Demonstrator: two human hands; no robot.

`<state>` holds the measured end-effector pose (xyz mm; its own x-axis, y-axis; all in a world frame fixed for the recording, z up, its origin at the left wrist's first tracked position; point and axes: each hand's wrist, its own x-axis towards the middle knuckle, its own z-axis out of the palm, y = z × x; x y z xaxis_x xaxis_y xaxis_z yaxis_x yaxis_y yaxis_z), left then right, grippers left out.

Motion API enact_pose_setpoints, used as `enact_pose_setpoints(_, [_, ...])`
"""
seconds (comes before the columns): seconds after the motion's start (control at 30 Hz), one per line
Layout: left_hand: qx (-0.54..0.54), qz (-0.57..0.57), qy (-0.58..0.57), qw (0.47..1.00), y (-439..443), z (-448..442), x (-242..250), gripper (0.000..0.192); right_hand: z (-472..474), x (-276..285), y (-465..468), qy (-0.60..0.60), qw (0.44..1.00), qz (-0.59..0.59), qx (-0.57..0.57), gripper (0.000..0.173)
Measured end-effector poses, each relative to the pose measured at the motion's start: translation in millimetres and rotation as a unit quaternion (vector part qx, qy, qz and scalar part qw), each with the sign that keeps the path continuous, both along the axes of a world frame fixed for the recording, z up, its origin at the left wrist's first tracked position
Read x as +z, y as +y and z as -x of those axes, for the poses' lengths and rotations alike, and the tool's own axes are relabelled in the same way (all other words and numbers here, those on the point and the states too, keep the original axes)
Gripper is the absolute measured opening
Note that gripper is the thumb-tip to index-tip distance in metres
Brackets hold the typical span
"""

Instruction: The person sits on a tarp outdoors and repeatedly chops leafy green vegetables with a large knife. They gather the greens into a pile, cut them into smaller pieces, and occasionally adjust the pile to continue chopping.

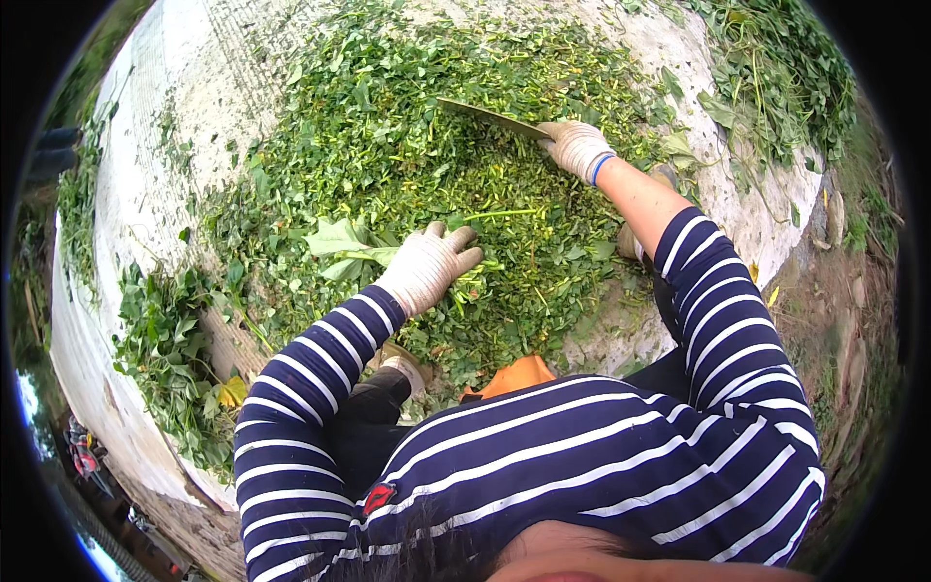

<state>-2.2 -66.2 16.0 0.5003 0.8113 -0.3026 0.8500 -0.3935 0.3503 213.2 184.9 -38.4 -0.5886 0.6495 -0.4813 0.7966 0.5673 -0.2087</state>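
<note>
My right hand (578, 149), in a pale knitted glove with a blue cuff edge, grips a broad-bladed knife (491, 118). Its blade points left above a wide heap of chopped green leaves and stems (407, 145). Lower down, my left hand (429, 268), gloved too, is over a small bunch of leafy stems (342, 244). Large leaves stick out on its left, and cut stem ends show by the thumb. The palm and part of the grip are hidden from above. A light green stem (502, 214) lies just beyond the fingertips.
Uncut leafy vines lie in a pile (778, 80) at upper right and another pile (171, 364) at lower left. A pale sheet (145, 182) spreads under the greens. Something orange (516, 377) shows between my legs. Someone's dark-clothed legs (54, 153) are at the far left.
</note>
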Motion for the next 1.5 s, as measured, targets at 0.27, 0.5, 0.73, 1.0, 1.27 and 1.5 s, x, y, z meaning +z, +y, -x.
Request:
enact_pose_setpoints(0.27, [0.204,0.117,0.101,0.967,55,-29,-3,0.111,3,60,28,0.152,0.978,-0.037,-0.141,0.038])
enact_pose_setpoints(0.5, [0.289,0.059,0.134,0.946,-17,127,81,0.076,10,32,-72,0.172,0.979,-0.070,-0.084,0.042])
enact_pose_setpoints(0.73, [0.605,-0.098,0.041,0.789,-213,221,135,0.058,23,6,-161,-0.014,0.993,0.033,0.112,0.048])
enact_pose_setpoints(1.0, [0.795,-0.044,-0.014,0.605,-427,147,36,0.053,-9,77,-92,0.103,0.994,0.006,0.038,0.038])
enact_pose_setpoints(1.27, [0.844,0.085,-0.090,0.522,-496,83,-28,0.058,-23,156,-100,0.258,0.917,0.187,-0.241,0.018])
enact_pose_setpoints(1.5, [0.820,0.102,0.016,0.563,-490,162,-15,0.060,8,206,-149,0.352,0.787,0.342,-0.373,0.015])
